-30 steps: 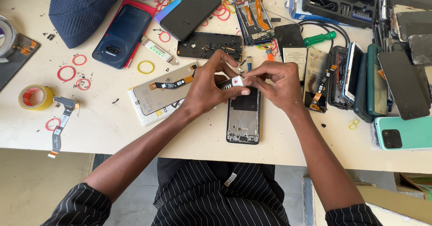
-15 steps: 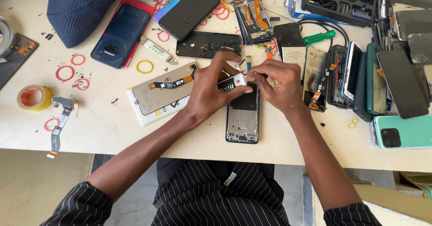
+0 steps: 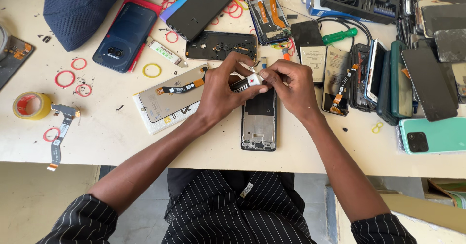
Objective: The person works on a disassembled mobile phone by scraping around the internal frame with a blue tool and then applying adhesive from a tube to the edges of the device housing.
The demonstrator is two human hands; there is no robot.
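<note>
Both hands have shifted a little since the earlier frames: the small part they share now sits level between them, where a second ago it was tipped and held nearer the left palm. The left hand (image 3: 221, 96) pinches one end of this small white-and-black component (image 3: 247, 82) with thumb and forefinger, and the right hand (image 3: 291, 86) grips the other end the same way, so both sets of fingers are closed on it. Holding it from two sides keeps it steady and lifted just above the open phone frame (image 3: 258, 122), which lies flat on the desk (image 3: 111, 137) directly under the hands, its bare inside facing up (probably so the part can be lined up with it).

Just left of the phone frame, a detached display panel (image 3: 170, 96) with an orange flex cable rests on a white pad, face down and within easy reach. Beyond the phone frame, a black back cover (image 3: 221, 45) lies flat, and farther off a dark phone (image 3: 199, 8) and a blue phone (image 3: 125, 35) lie side by side. Right of the phone frame sit two batteries (image 3: 323, 62) and, well apart, a row of phones standing on edge (image 3: 388, 79), with a mint-green phone (image 3: 434, 134) lying flat nearer the desk's front. Far left of the phone frame, a roll of yellow tape (image 3: 30, 105) and scattered red rubber bands (image 3: 65, 78) stay out of the working area.
</note>
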